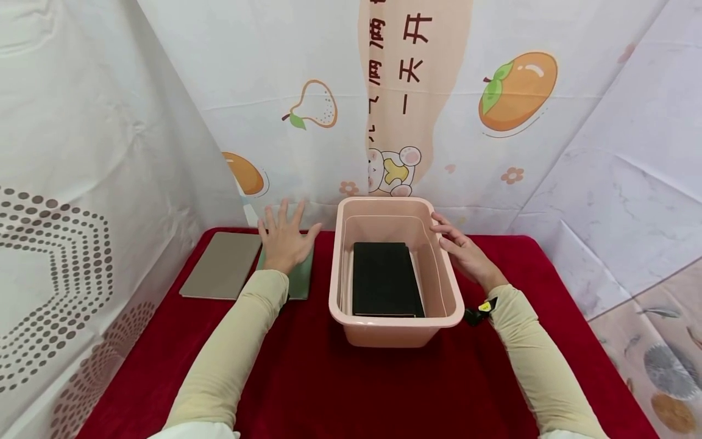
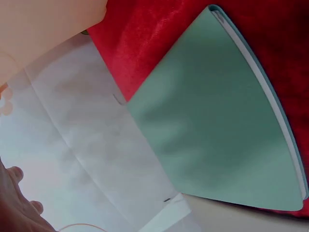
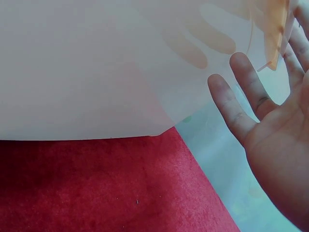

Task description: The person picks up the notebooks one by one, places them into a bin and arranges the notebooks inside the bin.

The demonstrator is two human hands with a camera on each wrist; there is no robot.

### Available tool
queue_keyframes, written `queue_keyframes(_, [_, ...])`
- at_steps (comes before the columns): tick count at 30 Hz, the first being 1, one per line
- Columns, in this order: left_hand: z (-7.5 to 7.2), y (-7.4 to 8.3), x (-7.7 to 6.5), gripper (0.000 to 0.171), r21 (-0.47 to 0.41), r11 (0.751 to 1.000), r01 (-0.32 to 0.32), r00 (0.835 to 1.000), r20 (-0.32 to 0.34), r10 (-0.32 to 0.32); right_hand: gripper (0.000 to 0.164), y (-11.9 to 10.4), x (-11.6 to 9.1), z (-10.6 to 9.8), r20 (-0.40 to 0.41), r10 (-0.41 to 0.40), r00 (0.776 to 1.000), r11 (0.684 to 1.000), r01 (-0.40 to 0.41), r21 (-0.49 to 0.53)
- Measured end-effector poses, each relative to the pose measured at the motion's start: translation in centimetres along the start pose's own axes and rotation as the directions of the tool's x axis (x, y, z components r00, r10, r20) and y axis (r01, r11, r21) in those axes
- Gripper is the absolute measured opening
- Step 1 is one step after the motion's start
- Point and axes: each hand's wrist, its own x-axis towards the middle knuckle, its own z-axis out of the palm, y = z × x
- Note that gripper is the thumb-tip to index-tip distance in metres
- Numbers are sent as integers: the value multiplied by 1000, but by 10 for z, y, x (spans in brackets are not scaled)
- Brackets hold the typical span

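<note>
My left hand is over the green notebook, its fingers spread wide and holding nothing. In the left wrist view the closed green notebook lies flat on the red cloth, and part of the hand shows at the lower left corner. Black notebooks lie in the pink plastic basin, one largely hiding another. At the basin's right rim is my right hand, fingertips close to the edge. The right wrist view shows that hand with extended fingers beside the basin's outer wall.
A grey-beige notebook lies left of the green one on the red tablecloth. White curtains printed with fruit and lettering hang close behind the table, with more sheets at both sides.
</note>
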Motion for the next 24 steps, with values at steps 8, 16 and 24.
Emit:
queue_keyframes(8, [3, -10, -2, 78, 2, 1000, 24, 1000, 9, -24, 41, 1, 1, 0, 3, -2, 1000, 1000, 2, -8])
queue_keyframes(16, [8, -22, -4, 76, 35, 998, 57, 997, 41, -59, 39, 4, 1, -2, 2, -16, 1000, 1000, 16, -4])
queue_keyframes(24, [14, -32, -9, 77, 27, 997, 76, 996, 51, -77, 38, 4, 1, -1, -4, -18, 1000, 1000, 18, 22])
